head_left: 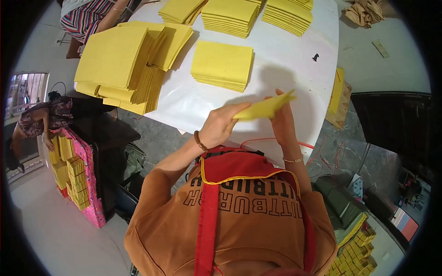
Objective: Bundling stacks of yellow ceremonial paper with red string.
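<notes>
My left hand (pixel 218 125) is closed on the near left end of a small sheaf of folded yellow paper (pixel 261 109). The sheaf is tilted above the table and slightly blurred, its leaves fanning apart at the right end. At that end is my right hand (pixel 283 122), its fingers reaching up behind the paper and partly hidden by it. Just beyond my hands, a neat stack of yellow paper (pixel 222 64) lies on the white tabletop (pixel 294 60). To its left rises a taller, uneven pile of yellow paper (pixel 115 57).
More yellow stacks (pixel 229 18) line the table's far side. A small black scrap (pixel 315 57) lies at right. A red cord (pixel 262 139) runs along the near edge. A person (pixel 96 18) sits at the far left; another (pixel 48 115) handles yellow bundles (pixel 73 172) on a pink cloth.
</notes>
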Motion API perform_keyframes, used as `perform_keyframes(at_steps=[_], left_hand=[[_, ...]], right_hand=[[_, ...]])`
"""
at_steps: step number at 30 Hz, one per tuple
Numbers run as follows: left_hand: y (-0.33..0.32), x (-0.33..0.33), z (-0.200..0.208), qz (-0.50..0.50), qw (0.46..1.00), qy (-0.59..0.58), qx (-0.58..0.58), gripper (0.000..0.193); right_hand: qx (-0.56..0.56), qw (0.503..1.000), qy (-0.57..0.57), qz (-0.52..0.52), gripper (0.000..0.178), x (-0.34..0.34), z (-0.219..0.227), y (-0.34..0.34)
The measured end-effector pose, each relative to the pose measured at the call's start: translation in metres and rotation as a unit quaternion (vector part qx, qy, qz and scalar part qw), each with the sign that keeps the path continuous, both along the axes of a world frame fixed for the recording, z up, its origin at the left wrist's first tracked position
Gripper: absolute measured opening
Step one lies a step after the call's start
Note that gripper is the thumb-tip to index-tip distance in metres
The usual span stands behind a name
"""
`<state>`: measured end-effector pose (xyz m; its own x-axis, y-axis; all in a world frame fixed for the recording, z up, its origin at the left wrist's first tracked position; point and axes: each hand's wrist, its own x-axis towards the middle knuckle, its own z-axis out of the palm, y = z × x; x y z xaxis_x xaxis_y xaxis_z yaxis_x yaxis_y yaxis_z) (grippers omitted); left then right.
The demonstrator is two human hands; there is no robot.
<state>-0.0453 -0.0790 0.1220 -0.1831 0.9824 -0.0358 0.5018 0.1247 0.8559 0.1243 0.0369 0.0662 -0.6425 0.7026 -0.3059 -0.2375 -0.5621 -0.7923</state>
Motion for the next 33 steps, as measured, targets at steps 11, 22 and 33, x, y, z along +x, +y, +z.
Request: perform_keyframes(at_steps=[11, 22, 33], left_hand=[[0.026, 0.005, -0.041, -0.052, 0.866, 0.435, 0.24, 0.047], [0.045, -0.093, -0.063, -0.015, 0.906, 0.41, 0.101, 0.063], [0.062, -0.135, -0.063, -0.084, 0.935, 0.331, 0.093, 0.035]], right_hand=[[-0.081, 0.997, -0.002, -0.009, 0.035, 0.027, 0.018, -0.001], [-0.006, 0.992, 0.11, -0.065, 0.035, 0.065, 0.008, 0.026], [-0.165, 0.959, 0.177, -0.149, 0.033, 0.086, -0.026, 0.044]])
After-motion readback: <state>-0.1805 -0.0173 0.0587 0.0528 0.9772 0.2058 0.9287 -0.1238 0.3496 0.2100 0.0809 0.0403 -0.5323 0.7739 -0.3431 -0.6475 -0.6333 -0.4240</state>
